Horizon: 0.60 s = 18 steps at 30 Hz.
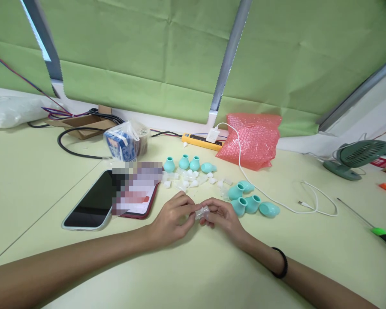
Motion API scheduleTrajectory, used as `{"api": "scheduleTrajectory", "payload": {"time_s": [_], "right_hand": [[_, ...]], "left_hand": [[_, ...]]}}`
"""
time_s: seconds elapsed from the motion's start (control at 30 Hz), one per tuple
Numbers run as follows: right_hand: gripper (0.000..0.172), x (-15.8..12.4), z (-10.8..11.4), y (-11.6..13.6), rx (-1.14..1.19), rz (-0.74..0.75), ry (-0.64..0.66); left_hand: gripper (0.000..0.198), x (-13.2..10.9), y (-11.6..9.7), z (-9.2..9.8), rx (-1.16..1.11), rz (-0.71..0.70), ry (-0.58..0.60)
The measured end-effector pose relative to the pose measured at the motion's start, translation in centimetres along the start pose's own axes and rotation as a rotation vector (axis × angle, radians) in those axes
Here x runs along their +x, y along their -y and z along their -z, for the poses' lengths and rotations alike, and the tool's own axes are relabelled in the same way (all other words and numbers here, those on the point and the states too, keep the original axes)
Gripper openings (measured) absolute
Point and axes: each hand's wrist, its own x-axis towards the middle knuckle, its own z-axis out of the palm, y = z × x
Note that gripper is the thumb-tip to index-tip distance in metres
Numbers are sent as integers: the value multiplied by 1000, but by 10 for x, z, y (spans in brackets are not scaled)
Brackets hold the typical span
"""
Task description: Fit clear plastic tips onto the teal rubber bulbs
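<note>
My left hand [172, 219] and my right hand [221, 216] meet just above the pale table [35, 180]. Both pinch one small clear plastic piece [202, 212] between their fingertips. Right of my right hand lie several teal rubber bulbs [249, 199]. Three more teal bulbs [184, 163] stand upright farther back, with one lying beside them. Between the two groups, several small white plastic parts [189, 179] are scattered. A black band circles my right wrist.
A phone [90, 201] lies face up at the left beside a red-edged booklet. Behind are a bagged blue box [124, 143], a cardboard box with cables, a yellow power strip [201, 141], pink bubble wrap [254, 137], a white cable, a green fan [357, 156] and a screwdriver [384, 236].
</note>
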Motion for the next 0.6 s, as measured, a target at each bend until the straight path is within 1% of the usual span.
{"api": "scheduleTrajectory", "payload": {"time_s": [0.17,0.33,0.43,0.5,0.6], "right_hand": [[17,0,1,0,-22,25,15],[20,-1,1,2,-53,15,-8],[23,-2,2,3,-55,9,-11],[28,-3,2,3,-40,21,-8],[34,-3,2,2,-11,52,-9]], "left_hand": [[24,-1,2,0,40,-57,13],[25,-1,2,-1,110,-86,75],[30,0,-1,-1,123,-73,122],[32,1,-3,0,132,-57,143],[36,3,-6,2,116,-20,114]]}}
